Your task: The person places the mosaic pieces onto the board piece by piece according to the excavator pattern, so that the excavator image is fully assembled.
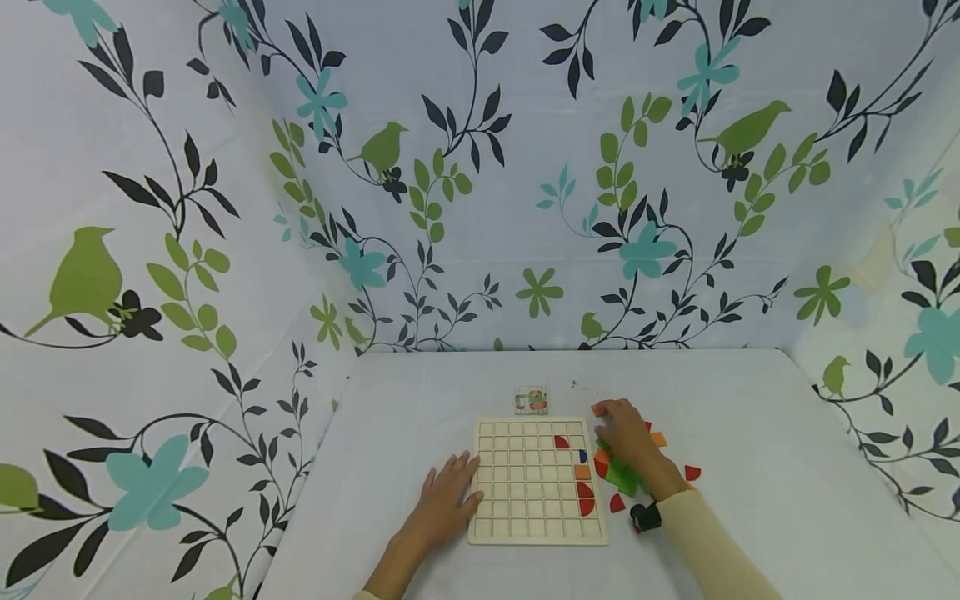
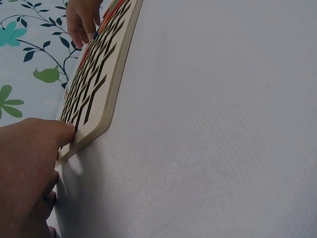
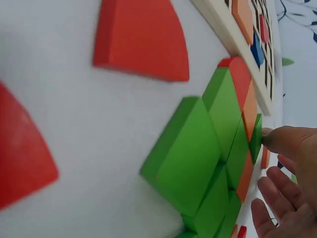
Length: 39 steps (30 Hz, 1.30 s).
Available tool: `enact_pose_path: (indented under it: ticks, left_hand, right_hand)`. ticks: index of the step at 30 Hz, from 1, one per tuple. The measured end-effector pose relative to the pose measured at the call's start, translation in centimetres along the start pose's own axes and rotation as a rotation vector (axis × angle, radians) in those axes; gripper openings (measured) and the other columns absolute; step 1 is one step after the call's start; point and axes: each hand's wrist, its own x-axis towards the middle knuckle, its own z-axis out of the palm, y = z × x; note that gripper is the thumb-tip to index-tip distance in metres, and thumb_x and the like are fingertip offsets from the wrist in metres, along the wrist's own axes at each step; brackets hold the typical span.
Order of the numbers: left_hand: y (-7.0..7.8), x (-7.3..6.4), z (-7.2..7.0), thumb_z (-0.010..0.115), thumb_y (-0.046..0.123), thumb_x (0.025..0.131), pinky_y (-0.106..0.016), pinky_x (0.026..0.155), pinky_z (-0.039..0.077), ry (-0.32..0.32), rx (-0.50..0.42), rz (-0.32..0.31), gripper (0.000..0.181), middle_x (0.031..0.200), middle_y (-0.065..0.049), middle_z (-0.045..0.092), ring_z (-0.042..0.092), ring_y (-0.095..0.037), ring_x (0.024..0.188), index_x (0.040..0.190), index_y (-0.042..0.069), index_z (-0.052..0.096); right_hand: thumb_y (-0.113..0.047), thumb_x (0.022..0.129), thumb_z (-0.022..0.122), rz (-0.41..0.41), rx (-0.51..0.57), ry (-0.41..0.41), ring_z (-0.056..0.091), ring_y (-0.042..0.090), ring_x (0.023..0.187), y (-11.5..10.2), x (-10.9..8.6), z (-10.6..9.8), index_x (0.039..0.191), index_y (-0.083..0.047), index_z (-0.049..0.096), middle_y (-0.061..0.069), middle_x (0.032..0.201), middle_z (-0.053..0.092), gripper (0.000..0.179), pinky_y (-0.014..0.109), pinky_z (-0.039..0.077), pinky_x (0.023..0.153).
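My left hand (image 1: 444,502) rests against the left edge of a pale wooden grid board (image 1: 540,540), its fingers spread. In the left wrist view the thumb lies on the board's corner. Beyond the board's right side, my right hand (image 1: 628,435) reaches over a pile of coloured blocks. An orange block (image 1: 597,410) lies at its fingertips, with no grip visible on it. The right wrist view has the thumb close beside a green block (image 3: 256,138); whether they touch is unclear. Red, orange and blue blocks sit on the board's right part, including an orange square (image 1: 582,472).
A small patterned card (image 1: 531,400) lies behind the board. Loose red pieces, one a quarter-round block (image 1: 693,472), lie right of the pile. A dark band (image 1: 645,517) is at my right wrist. Patterned cloth (image 1: 525,208) hangs behind the white table (image 1: 420,392).
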Motion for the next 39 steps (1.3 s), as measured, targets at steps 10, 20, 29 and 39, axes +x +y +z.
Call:
enact_pose_path:
  ticks: [10, 20, 29, 39]
  left_hand:
    - [0.0, -0.1, 0.1, 0.058, 0.038, 0.108, -0.072, 0.125, 0.013, 0.003, 0.0, -0.006, 0.062, 0.17, -0.013, 0.036, 0.027, -0.039, 0.16, 0.162, 0.015, 0.042]
    - [0.0, 0.0, 0.3, 0.058, 0.038, 0.107, -0.073, 0.125, 0.013, 0.003, 0.002, -0.009, 0.062, 0.17, -0.012, 0.036, 0.028, -0.039, 0.16, 0.163, 0.016, 0.042]
    - [-0.1, -0.1, 0.3, 0.057, 0.039, 0.108, -0.073, 0.125, 0.013, -0.009, -0.004, -0.015, 0.062, 0.171, -0.012, 0.034, 0.026, -0.039, 0.16, 0.163, 0.016, 0.041]
    - [-0.3, 0.1, 0.2, 0.055, 0.04, 0.108, -0.072, 0.126, 0.012, -0.018, 0.001, -0.017, 0.063, 0.172, -0.011, 0.033, 0.025, -0.038, 0.161, 0.164, 0.016, 0.039]
  right_hand:
    - [-0.006, 0.1, 0.066, -0.034, 0.027, 0.012, 0.049, 0.054, 0.133, 1.0, 1.2, 0.0, 0.145, 0.012, 0.051, 0.037, 0.143, 0.051, 0.051, 0.068, 0.042, 0.112]
    - [-0.008, 0.101, 0.067, 0.001, 0.048, 0.007, 0.059, 0.038, 0.111, 1.6, 2.0, 0.6, 0.141, 0.01, 0.058, 0.029, 0.131, 0.058, 0.044, 0.059, 0.053, 0.103]
    - [-0.006, 0.101, 0.069, -0.028, 0.048, 0.016, 0.061, 0.037, 0.107, 0.7, 1.7, 0.3, 0.128, 0.007, 0.067, 0.027, 0.126, 0.06, 0.03, 0.057, 0.056, 0.099]
    - [-0.008, 0.101, 0.068, 0.005, 0.077, -0.02, 0.06, 0.041, 0.111, 0.4, 1.5, -0.5, 0.126, 0.007, 0.069, 0.028, 0.128, 0.058, 0.03, 0.061, 0.052, 0.1]
